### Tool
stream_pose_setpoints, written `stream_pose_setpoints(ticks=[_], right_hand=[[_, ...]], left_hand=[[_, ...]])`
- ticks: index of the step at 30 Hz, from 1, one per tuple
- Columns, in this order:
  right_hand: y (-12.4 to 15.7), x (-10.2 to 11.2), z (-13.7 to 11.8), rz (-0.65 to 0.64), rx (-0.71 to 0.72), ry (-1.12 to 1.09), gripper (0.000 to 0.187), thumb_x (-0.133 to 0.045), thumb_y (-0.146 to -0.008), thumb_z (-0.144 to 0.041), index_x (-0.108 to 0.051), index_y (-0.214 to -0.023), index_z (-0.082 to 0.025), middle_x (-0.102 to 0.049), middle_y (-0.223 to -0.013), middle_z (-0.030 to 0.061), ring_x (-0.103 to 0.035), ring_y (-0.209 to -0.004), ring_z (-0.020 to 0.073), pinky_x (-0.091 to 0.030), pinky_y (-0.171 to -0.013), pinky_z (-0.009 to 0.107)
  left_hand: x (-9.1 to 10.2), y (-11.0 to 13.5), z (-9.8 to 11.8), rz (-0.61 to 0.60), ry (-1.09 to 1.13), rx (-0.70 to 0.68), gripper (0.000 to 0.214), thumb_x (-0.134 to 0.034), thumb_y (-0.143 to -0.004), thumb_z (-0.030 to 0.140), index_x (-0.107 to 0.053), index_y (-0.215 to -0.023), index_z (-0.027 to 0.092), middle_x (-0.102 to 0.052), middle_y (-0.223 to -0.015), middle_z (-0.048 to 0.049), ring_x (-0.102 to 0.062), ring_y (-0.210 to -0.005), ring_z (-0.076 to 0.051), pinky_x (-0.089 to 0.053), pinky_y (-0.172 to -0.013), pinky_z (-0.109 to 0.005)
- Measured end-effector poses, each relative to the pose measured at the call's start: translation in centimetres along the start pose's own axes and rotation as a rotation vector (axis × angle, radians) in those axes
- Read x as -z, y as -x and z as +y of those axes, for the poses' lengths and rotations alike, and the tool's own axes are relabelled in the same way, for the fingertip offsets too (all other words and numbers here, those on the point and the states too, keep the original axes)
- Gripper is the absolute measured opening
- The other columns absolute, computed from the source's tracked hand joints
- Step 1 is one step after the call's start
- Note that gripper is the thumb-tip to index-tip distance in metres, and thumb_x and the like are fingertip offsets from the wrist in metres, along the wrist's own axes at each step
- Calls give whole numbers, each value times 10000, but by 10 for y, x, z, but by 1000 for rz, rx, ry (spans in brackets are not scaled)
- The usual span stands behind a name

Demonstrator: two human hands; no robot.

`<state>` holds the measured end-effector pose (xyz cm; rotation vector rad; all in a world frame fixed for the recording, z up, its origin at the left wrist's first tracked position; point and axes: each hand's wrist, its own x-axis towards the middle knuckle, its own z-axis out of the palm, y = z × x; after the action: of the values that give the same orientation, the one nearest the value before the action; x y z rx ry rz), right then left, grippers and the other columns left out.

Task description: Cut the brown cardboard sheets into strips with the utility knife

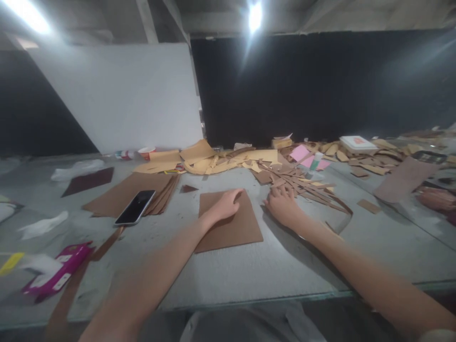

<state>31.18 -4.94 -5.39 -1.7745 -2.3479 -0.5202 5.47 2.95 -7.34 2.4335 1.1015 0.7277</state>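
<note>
A squarish brown sheet, like leather or card, lies flat on the grey table in front of me. My left hand rests over its upper part, the fingers bent and the thumb apart from them, holding nothing I can see. Just right of the sheet, my right hand is palm down on the table with its fingers apart and bent. Its fingertips reach the near edge of a heap of thin brown strips; whether they touch a strip is not clear. A small brown scrap lies beyond the sheet's left corner.
To the left, a phone lies on a stack of brown sheets, near a magenta wipes packet. Tan offcuts, a green-and-white bottle and a white box line the back. Another person's hand shows at far right.
</note>
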Motion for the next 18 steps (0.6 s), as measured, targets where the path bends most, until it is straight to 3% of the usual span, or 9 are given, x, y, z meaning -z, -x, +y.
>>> stream_pose_setpoints(ticks=[3, 5, 10, 13, 16, 18], right_hand=[[2, 1, -4, -10, 211, -123, 521, -369, -1160, -422, -603, -1593, -253, -588, -1612, 189, -500, -1455, 413, -369, -1161, 625], [4, 2, -9, -37, 345, -181, 518, -359, -1169, -466, -571, -1617, -318, -530, -1682, 135, -481, -1483, 391, -372, -1171, 614], [4, 2, -5, -57, 158, -119, 456, -437, -1149, -420, -720, -1420, -187, -623, -1534, 224, -502, -1441, 427, -363, -1162, 641], [2, 2, 3, -51, 94, -123, 407, -455, -1140, -402, -773, -1290, -197, -619, -1540, 209, -461, -1477, 439, -357, -1145, 643], [0, 3, 6, -40, 71, -151, 390, -449, -1140, -394, -782, -1253, -226, -632, -1533, 179, -475, -1462, 418, -338, -1148, 638], [0, 4, 5, -31, 81, -158, 395, -435, -1142, -389, -782, -1238, -226, -647, -1515, 174, -494, -1435, 405, -338, -1146, 621]], left_hand=[[0, 0, 0, 2, -9, 7, 674, -560, -871, 25, -623, -1523, 185, -674, -1538, -133, -634, -1429, -287, -459, -1281, -478], [0, 0, 0, 0, -16, 9, 671, -557, -873, 31, -620, -1523, 182, -672, -1539, -138, -625, -1440, -294, -454, -1283, -491], [-2, 0, 1, -9, 17, 15, 682, -537, -854, 13, -628, -1512, 168, -664, -1546, -157, -620, -1452, -297, -451, -1287, -500], [-2, -2, 0, 55, 85, 38, 685, -518, -846, 5, -646, -1489, 203, -693, -1513, -131, -650, -1416, -283, -483, -1260, -505], [11, -6, -9, 196, 115, 107, 656, -486, -869, 6, -650, -1471, 209, -703, -1497, -124, -667, -1393, -262, -507, -1233, -488], [31, -9, -20, 267, 42, 146, 619, -477, -879, 3, -660, -1442, 183, -695, -1501, -137, -656, -1400, -255, -501, -1232, -449]])
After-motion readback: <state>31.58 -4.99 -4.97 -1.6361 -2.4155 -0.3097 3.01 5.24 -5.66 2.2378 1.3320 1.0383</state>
